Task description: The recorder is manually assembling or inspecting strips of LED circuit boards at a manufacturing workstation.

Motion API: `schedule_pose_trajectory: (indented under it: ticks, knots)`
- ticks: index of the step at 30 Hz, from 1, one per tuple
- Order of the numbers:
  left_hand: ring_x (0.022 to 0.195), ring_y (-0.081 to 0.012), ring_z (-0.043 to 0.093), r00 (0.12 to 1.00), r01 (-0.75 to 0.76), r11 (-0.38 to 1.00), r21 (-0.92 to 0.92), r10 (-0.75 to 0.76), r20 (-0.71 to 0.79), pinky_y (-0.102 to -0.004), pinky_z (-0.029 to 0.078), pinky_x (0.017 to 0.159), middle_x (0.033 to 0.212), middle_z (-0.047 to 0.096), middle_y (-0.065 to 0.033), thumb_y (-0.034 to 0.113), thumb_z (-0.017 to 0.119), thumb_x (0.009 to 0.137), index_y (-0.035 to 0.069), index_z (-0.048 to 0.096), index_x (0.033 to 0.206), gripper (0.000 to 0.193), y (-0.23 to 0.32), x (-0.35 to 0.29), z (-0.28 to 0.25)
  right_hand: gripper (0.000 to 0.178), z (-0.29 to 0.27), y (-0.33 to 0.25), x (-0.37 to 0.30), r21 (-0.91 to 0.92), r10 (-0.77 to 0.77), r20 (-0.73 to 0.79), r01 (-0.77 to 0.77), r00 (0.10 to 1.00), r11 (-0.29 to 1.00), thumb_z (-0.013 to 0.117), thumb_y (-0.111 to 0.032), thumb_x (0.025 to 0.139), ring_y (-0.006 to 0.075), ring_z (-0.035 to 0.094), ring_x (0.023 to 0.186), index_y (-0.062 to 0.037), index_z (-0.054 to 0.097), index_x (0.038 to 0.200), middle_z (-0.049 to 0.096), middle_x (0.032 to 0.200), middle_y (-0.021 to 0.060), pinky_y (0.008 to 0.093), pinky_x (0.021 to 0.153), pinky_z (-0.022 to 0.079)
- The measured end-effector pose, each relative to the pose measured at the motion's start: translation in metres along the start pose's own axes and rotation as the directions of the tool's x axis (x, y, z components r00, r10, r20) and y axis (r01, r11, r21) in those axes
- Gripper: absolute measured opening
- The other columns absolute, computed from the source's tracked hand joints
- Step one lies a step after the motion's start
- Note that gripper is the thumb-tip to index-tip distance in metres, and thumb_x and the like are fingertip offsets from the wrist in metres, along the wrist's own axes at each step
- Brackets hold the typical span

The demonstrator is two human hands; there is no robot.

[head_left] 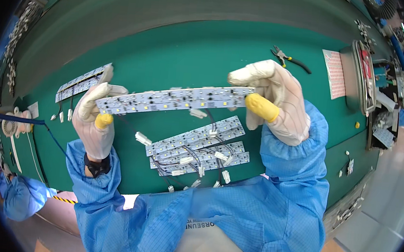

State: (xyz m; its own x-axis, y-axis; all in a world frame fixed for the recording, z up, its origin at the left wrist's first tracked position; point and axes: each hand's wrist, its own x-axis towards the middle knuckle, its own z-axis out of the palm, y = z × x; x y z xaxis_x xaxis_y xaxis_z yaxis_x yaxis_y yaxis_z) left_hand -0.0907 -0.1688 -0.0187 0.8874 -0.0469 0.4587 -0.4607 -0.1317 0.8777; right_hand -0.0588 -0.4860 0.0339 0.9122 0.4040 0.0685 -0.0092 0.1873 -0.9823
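Observation:
Between my two gloved hands I hold a long white LED circuit board (175,99) above the green mat, its right end slightly higher in view. My left hand (95,109) grips the left end, with a yellow-covered thumb on the front face. At the other end my right hand (276,103) pinches the board, its thumb also in yellow. Dark wires with white connectors (197,112) hang from the board. Below it lies a loose pile of similar LED boards (195,147) with wires and white plugs on top. Most fingers of both hands are behind the held board.
More LED boards (78,85) lie at the left beside my left hand. Pliers (292,60) rest at the far right, near a sheet of red labels (334,72) and a metal tray (357,77). A blue cord (15,118) crosses the left side; another person's blue sleeve (25,199) shows lower left.

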Motion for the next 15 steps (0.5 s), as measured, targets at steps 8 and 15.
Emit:
schedule_pose_trajectory:
  ticks: [8, 15]
  knots:
    - [0.114, -0.0275, 0.052, 0.979, 0.199, 0.947, 0.251, -0.202, -0.012, -0.0357, 0.043, 0.093, 0.096, 0.065, -0.0160, 0.059, 0.048, 0.085, -0.002, 0.058, 0.111, 0.067, 0.013, 0.005, 0.004, 0.059, 0.001, -0.007, 0.001, 0.048, 0.065, 0.096, -0.070, 0.993, 0.996, 0.064, -0.044, 0.082, 0.0090, 0.056, 0.052, 0.0049, 0.051, 0.112, 0.064, 0.083, 0.0158, 0.0160, 0.043, 0.043]
    - [0.101, -0.0215, 0.059, 0.991, 0.132, 0.984, 0.115, -0.130, -0.028, -0.0315, 0.046, 0.090, 0.093, 0.064, -0.0167, 0.050, 0.056, 0.084, -0.002, 0.056, 0.115, 0.061, 0.005, 0.005, 0.006, 0.052, -0.005, 0.002, 0.002, -0.009, -0.017, 0.060, 0.018, 0.998, 1.000, 0.068, -0.034, 0.080, 0.0084, 0.057, 0.054, 0.0040, 0.051, 0.111, 0.063, 0.094, 0.0141, 0.0157, 0.042, 0.042]
